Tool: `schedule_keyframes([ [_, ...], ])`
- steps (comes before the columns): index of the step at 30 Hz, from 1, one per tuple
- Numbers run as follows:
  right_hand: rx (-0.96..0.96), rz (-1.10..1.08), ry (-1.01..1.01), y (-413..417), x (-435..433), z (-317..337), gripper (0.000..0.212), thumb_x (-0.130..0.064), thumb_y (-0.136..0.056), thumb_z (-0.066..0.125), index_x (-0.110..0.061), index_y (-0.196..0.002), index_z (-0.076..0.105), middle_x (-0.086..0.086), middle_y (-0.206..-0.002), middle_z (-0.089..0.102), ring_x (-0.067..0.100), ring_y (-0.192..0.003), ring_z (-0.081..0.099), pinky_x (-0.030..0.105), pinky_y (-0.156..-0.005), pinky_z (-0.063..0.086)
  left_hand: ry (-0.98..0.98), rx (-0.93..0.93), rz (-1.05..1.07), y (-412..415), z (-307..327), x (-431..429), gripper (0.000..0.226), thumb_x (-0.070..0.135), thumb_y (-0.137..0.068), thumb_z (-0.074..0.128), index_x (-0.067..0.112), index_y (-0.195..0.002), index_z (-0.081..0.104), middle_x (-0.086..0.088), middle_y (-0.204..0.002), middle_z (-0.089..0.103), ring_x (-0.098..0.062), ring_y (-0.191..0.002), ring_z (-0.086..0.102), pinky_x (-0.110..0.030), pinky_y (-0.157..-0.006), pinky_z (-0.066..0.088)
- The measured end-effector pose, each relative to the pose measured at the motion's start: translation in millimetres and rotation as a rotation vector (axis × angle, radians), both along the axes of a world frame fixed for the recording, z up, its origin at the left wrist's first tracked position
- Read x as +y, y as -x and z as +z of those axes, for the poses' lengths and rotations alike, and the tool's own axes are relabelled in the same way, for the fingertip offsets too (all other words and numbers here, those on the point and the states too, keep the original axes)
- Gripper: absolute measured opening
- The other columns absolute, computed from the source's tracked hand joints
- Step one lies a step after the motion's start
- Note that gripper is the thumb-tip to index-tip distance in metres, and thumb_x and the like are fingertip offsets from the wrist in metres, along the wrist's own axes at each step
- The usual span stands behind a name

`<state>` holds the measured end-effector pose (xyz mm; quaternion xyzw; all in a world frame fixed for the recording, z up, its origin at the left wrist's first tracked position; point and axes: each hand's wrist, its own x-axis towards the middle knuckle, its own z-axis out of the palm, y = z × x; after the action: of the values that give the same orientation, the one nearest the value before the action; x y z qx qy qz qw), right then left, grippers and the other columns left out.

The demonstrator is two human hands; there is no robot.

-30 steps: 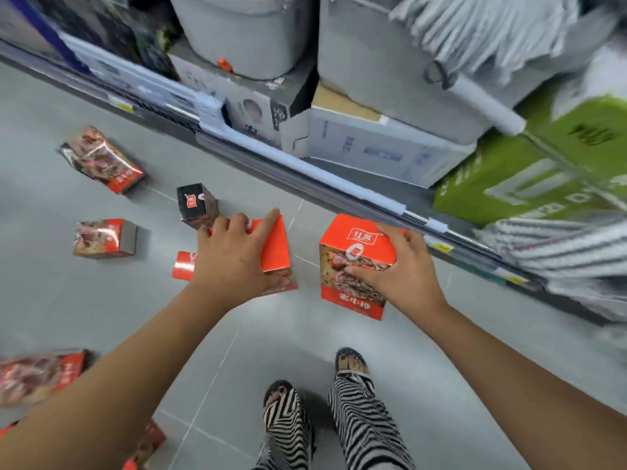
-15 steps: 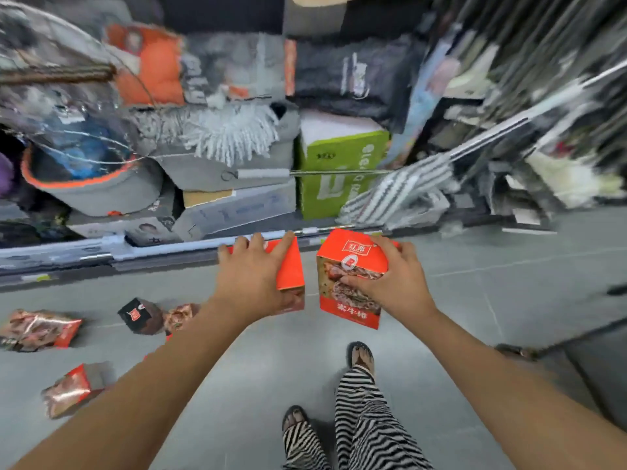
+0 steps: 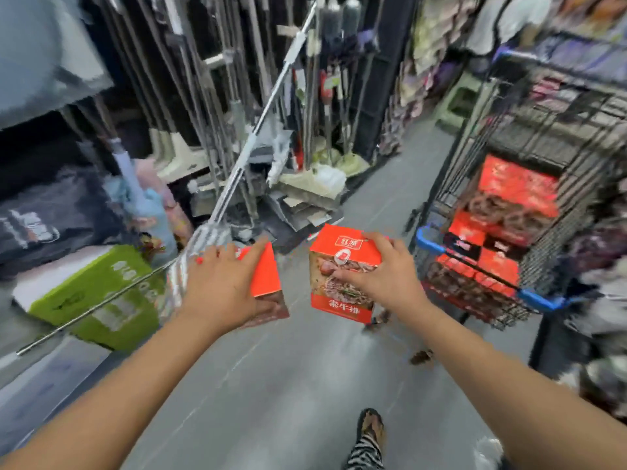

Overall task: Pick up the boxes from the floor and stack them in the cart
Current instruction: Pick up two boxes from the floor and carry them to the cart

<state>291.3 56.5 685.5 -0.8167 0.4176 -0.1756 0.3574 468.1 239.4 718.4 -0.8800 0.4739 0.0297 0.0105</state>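
Gripping one orange box (image 3: 265, 276) well left of the cart (image 3: 539, 300), your left hand (image 3: 220, 286) curls its fingers over the top edge. Nearer the cart, a second orange box (image 3: 339, 252) sits clasped in your right hand (image 3: 386, 276), thumb across its front. Stacked red boxes (image 3: 512, 195) fill the cart.

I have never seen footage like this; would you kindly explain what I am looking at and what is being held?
There is no machine here: these are a person's two bare hands, filmed by a camera worn on the head, looking forward and down. The left hand grips one orange box, the right hand a second box with a food picture on its front. Both are held above the grey floor of a shop aisle. To the right stands a wire cart, already holding stacked boxes of the same red kind. A green carton lies at the left.
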Motion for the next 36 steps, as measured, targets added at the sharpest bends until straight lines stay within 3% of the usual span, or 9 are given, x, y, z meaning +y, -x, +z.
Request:
schedule_keyframes([
  [7,-0.069,-0.234,0.076,117.4,-163.3,30.7,0.081,-0.054,-0.058,0.087,-0.031,-0.129,0.053,-0.003,-0.113,0.042,0.006,-0.101,0.042,0.009,-0.085,0.028,0.051,-0.031,-0.152,65.4,33.5,-197.0,0.112,0.078,-0.055,0.067,0.039,-0.148,0.019,-0.012,-0.122,0.048,-0.036,-0.113,0.047,-0.046,-0.090,0.042],
  [12,-0.036,-0.395,0.058,183.7,-238.0,28.4,0.089,-0.058,-0.057,0.085,-0.030,-0.134,0.050,0.001,-0.117,0.045,0.014,-0.106,0.048,0.025,-0.095,0.039,0.041,-0.038,-0.296,114.3,41.9,-301.5,0.112,0.078,-0.055,0.066,0.037,-0.148,0.017,-0.013,-0.125,0.047,-0.036,-0.116,0.045,-0.048,-0.094,0.040],
  [15,-0.002,-0.496,0.035,212.5,-271.1,10.6,0.092,-0.060,-0.058,0.083,-0.027,-0.137,0.050,0.003,-0.122,0.049,0.017,-0.112,0.049,0.024,-0.092,0.037,0.021,-0.018,-0.397,138.4,31.5,-353.1,0.112,0.080,-0.056,0.063,0.037,-0.147,0.014,-0.013,-0.124,0.047,-0.036,-0.115,0.044,-0.047,-0.094,0.039],
  [20,0.060,-0.545,0.017,247.0,-323.3,-19.2,0.088,-0.059,-0.061,0.082,-0.029,-0.137,0.050,0.004,-0.128,0.050,0.019,-0.117,0.050,0.032,-0.100,0.042,-0.005,0.013,-0.530,167.0,5.1,-434.8,0.112,0.079,-0.057,0.065,0.039,-0.148,0.012,-0.010,-0.126,0.046,-0.032,-0.118,0.042,-0.046,-0.097,0.036],
  [25,0.096,-0.578,-0.019,251.4,-375.2,-47.0,0.099,-0.055,-0.063,0.082,-0.022,-0.146,0.040,0.004,-0.135,0.048,0.021,-0.123,0.048,0.039,-0.108,0.040,-0.043,0.021,-0.640,178.9,-42.0,-513.8,0.112,0.077,-0.062,0.062,0.037,-0.150,0.005,-0.012,-0.130,0.043,-0.032,-0.121,0.040,-0.047,-0.097,0.035],
  [28,0.100,-0.609,-0.061,252.0,-400.9,-70.2,0.102,-0.050,-0.064,0.084,-0.019,-0.148,0.036,0.003,-0.135,0.047,0.020,-0.122,0.049,0.034,-0.108,0.040,-0.080,0.005,-0.699,182.9,-75.2,-551.8,0.111,0.078,-0.065,0.060,0.036,-0.150,0.002,-0.014,-0.135,0.040,-0.034,-0.124,0.038,-0.050,-0.098,0.035],
  [33,0.156,-0.564,-0.096,255.7,-440.5,-107.7,0.104,-0.046,-0.066,0.084,-0.019,-0.150,0.030,0.003,-0.139,0.042,0.015,-0.126,0.041,0.024,-0.108,0.029,-0.128,0.006,-0.755,193.0,-127.9,-603.4,0.111,0.077,-0.068,0.061,0.035,-0.150,0.000,-0.018,-0.140,0.035,-0.037,-0.131,0.031,-0.057,-0.106,0.025],
  [36,0.149,-0.545,-0.109,256.7,-463.3,-135.1,0.104,-0.046,-0.066,0.084,-0.021,-0.151,0.028,0.002,-0.141,0.041,0.016,-0.131,0.038,0.032,-0.114,0.030,-0.118,0.028,-0.742,198.7,-156.7,-631.5,0.110,0.075,-0.068,0.061,0.035,-0.151,0.001,-0.018,-0.142,0.032,-0.038,-0.130,0.032,-0.060,-0.107,0.025],
])
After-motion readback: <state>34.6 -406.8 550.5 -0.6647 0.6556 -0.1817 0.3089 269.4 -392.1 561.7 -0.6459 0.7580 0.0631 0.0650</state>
